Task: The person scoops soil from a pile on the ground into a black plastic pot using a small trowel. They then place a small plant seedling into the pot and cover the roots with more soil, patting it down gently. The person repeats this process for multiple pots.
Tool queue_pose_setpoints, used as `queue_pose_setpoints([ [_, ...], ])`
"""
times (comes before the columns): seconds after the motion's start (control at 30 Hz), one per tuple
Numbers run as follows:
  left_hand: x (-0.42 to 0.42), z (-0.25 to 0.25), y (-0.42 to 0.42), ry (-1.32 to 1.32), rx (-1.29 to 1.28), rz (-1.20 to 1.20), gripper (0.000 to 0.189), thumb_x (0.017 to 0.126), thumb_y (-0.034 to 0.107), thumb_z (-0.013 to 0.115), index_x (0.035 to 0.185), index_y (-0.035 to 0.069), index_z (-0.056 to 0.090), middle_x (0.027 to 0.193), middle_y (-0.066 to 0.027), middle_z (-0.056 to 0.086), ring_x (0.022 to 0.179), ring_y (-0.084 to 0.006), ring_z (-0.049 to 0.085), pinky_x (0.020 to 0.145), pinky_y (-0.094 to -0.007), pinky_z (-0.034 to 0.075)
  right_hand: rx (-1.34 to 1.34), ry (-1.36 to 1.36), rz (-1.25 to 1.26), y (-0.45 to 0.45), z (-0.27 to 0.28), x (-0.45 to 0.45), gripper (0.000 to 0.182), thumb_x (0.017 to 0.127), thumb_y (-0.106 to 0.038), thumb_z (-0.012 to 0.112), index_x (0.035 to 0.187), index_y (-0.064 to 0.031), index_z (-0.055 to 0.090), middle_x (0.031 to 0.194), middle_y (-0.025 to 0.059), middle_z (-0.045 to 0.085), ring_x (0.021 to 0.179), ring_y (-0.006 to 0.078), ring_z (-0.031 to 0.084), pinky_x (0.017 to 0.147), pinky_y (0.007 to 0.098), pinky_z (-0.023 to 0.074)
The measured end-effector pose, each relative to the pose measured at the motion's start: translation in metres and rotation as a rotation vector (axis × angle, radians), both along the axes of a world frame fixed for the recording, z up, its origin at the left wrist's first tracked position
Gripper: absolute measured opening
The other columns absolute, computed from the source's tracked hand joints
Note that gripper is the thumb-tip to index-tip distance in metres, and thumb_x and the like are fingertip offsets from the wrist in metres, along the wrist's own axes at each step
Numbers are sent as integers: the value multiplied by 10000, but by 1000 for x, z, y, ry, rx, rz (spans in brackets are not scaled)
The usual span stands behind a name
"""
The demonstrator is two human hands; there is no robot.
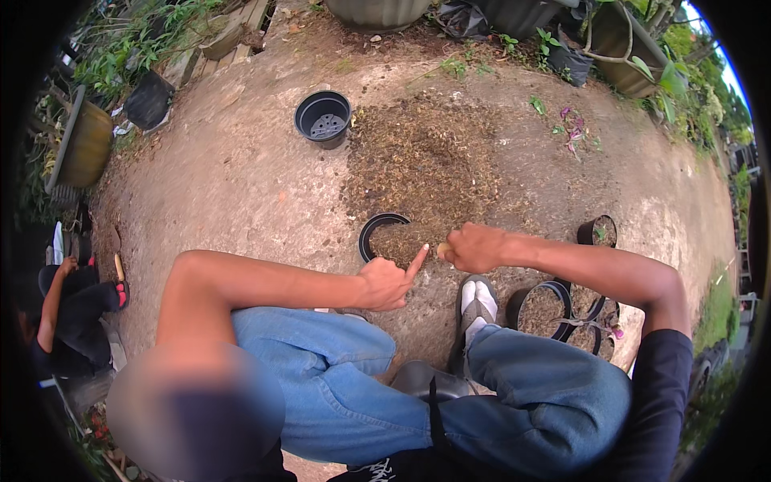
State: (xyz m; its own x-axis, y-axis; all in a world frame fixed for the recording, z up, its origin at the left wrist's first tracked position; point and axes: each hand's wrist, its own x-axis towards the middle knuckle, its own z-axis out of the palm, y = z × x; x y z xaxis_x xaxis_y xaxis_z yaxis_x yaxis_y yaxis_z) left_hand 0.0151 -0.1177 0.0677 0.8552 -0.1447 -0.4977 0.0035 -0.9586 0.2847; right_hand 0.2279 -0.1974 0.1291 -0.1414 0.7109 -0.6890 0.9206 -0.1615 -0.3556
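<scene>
A round black plastic pot [364, 240] stands before me at the near edge of a heap of brown, fibrous potting mix [424, 156]. Mix fills the part of the pot that shows. My left hand [387, 284] is by the pot's near side, its index finger stretched to the right and the others curled. Whether those curled fingers grip the rim is hidden. On the right, my right hand [479, 247] is closed around a tan, apparently wooden handle [444, 249]. The working end of that tool cannot be made out against the mix.
A black pot [324, 117] with a perforated bottom stands beyond the heap. Several filled black pots [542, 310] are grouped by my right foot, with a small planted pot [598, 232] behind. Another person [75, 301] sits far left near a wooden-handled tool [119, 267]. Large planters [382, 13] line the back.
</scene>
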Motion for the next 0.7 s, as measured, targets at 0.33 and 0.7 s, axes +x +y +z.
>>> queue_pose_setpoints([
  [0.33,5,-6,5,-11,-3,87,1122,912,414,678,1561,-183,-14,631,-160,675,520,-316,661,477,-430,528,-133,-41,29,7,7,-5,490,1065,-336,462,1134,109,658,1055,336,704,1043,464,701,954,516,549],
  [0.7,5,-1,-4,1,-57,31,1180,904,427,711,1550,-192,-58,699,-187,704,598,-329,702,539,-445,559,-11,15,31,1,-7,-1,537,1067,-338,491,849,124,659,776,335,683,816,490,711,813,544,574],
])
